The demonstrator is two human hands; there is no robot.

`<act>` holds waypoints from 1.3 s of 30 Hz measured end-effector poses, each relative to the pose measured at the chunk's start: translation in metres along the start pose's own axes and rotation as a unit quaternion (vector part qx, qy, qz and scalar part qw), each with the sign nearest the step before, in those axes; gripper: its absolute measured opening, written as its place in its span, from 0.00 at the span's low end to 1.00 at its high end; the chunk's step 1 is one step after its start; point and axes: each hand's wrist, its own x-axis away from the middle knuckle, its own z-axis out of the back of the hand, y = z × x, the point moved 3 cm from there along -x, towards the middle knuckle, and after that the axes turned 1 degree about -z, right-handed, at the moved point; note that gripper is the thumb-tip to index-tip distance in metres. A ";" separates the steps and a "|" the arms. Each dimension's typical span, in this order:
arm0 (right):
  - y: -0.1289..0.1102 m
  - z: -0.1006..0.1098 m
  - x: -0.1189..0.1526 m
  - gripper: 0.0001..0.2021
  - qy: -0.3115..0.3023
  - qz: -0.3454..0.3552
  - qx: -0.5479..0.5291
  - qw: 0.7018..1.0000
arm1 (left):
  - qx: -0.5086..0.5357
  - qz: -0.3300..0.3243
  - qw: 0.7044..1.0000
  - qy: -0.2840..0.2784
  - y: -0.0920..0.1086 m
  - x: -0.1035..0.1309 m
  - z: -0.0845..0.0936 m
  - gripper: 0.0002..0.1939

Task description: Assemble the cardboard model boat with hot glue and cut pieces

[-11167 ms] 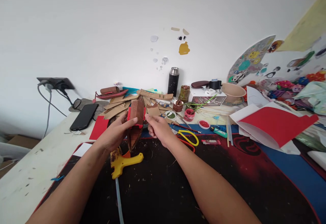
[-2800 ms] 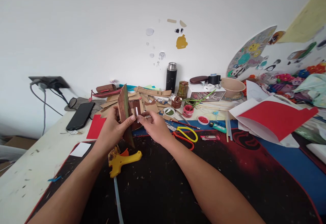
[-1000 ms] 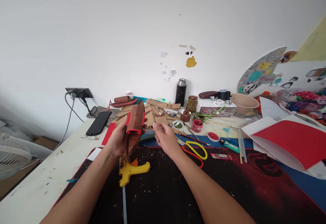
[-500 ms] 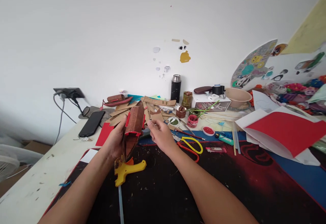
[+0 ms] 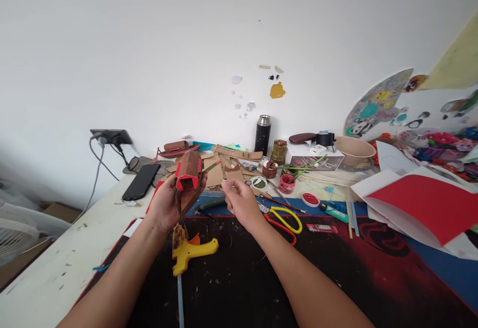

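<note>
My left hand (image 5: 163,207) is wrapped round a small brown model boat (image 5: 188,167), holding it above the mat. The boat has a curved cabin roof, and red strips edge the cabin's opening, which faces me. To the right, apart from the boat, my right hand (image 5: 242,202) is closed with thumb and fingertips pressed together. Whatever it may pinch is too small to make out. Below the boat lies a yellow hot glue gun (image 5: 196,251) with a clear glue stick (image 5: 180,298) in its back end. Scissors (image 5: 286,221) with yellow and red handles rest right of my right hand.
Cardboard scraps (image 5: 239,156) and another model boat (image 5: 177,148) lie at the back. Open paint jars (image 5: 287,183), a black flask (image 5: 263,136) and a bowl (image 5: 354,151) stand by the wall. A phone (image 5: 141,182) lies left; red and white paper (image 5: 421,203) sits right.
My left hand has tilted the boat so that its cabin opening now shows towards me. My right hand stays pinched beside it. The whole view has shifted slightly.
</note>
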 end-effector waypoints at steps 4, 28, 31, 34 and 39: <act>0.000 -0.001 0.001 0.31 -0.005 -0.013 -0.016 1.000 | 0.086 -0.012 0.996 0.005 0.012 -0.004 0.007 0.26; 0.004 -0.001 0.002 0.29 -0.016 -0.006 0.055 0.998 | 0.176 -0.071 0.982 -0.007 0.015 -0.023 0.026 0.23; 0.004 -0.001 0.002 0.28 -0.018 -0.009 0.063 0.998 | 0.166 -0.075 0.983 -0.003 0.015 -0.022 0.024 0.24; 0.003 -0.001 0.002 0.28 -0.022 -0.007 0.065 0.998 | 0.157 -0.082 0.984 0.000 0.014 -0.020 0.021 0.23; 0.003 0.000 0.003 0.28 -0.021 0.002 0.079 0.997 | 0.140 -0.086 0.986 -0.001 0.010 -0.014 0.014 0.23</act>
